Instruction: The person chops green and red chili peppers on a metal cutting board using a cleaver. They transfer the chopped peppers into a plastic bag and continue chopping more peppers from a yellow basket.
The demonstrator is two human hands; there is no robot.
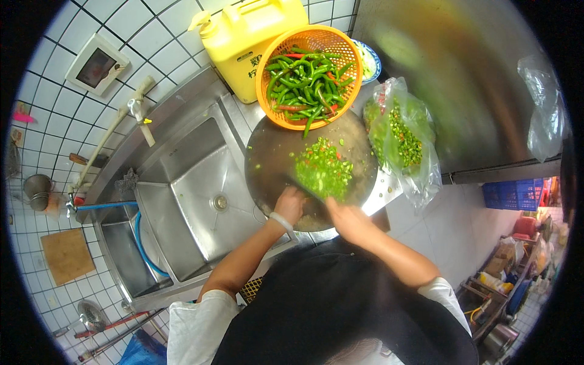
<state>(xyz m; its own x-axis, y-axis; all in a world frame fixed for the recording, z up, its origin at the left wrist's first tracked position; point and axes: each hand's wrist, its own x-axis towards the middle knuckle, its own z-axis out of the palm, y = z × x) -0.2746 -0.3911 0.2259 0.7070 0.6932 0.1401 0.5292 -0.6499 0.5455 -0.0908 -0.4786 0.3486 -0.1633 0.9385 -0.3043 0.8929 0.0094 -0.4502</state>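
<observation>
Before me a round chopping block (269, 169) carries a heap of chopped green and red chilli peppers (325, 171). My right hand (349, 221) is closed around the handle end of a kitchen knife (306, 188), whose dark blade is blurred and slants up to the left at the heap's near edge. The handle itself is hidden by the hand. At the blade's left end is my left hand (290, 204), fingers bent; whether they grip the blade or only rest against it is unclear. A pale bangle circles the left wrist.
An orange plastic basket (263, 86) of whole chillies overhangs the block's far edge. Right of the block lies a clear plastic bag (406, 132) of chopped chillies. A yellow jug (232, 59) and a patterned bowl (375, 59) stand behind. At left is a steel sink (200, 178).
</observation>
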